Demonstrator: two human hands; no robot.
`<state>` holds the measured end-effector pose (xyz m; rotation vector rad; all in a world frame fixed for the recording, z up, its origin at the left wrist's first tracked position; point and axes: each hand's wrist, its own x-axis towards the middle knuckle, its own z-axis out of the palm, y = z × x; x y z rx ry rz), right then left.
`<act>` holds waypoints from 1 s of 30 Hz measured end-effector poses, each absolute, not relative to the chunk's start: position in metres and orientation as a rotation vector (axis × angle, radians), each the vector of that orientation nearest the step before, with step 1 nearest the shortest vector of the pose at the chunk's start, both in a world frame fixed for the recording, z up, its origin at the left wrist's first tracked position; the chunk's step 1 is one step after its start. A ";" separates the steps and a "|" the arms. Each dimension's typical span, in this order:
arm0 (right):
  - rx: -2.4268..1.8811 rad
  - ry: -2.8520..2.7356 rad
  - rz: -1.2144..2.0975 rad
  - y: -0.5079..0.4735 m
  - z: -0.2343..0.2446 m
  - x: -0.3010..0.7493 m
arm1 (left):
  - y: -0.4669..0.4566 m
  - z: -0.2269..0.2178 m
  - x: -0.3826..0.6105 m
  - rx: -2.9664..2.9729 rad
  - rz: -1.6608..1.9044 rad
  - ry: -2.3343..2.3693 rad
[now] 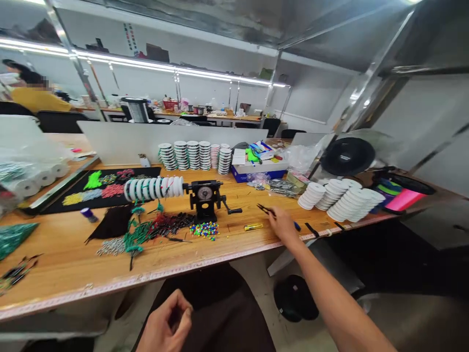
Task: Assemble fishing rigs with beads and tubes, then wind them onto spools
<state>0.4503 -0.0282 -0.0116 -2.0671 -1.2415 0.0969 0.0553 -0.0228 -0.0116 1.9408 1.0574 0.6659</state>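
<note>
My right hand rests on the workbench with its fingers at small black pointed pliers, which have a blue grip partly under the hand. A yellow utility knife lies just left of that hand. My left hand hangs below the bench edge with curled fingers and nothing visible in them. On the wooden workbench stands a black hand-cranked winder carrying a row of white spools. Coloured beads and green wire pieces lie in front of it.
Stacks of white spools stand at the back and right of the bench, beside a blue box and a pink spool. A black felt mat lies left. A person in a yellow top sits far beyond.
</note>
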 end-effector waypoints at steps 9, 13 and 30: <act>-1.148 -0.864 1.627 -0.131 -0.013 0.260 | -0.029 0.008 0.069 2.106 0.617 1.091; -0.964 -0.726 1.841 -0.133 -0.020 0.222 | -0.032 0.012 0.071 2.239 0.687 1.044; -1.062 -0.819 1.652 -0.119 -0.046 0.215 | -0.029 -0.002 0.070 2.084 0.598 0.966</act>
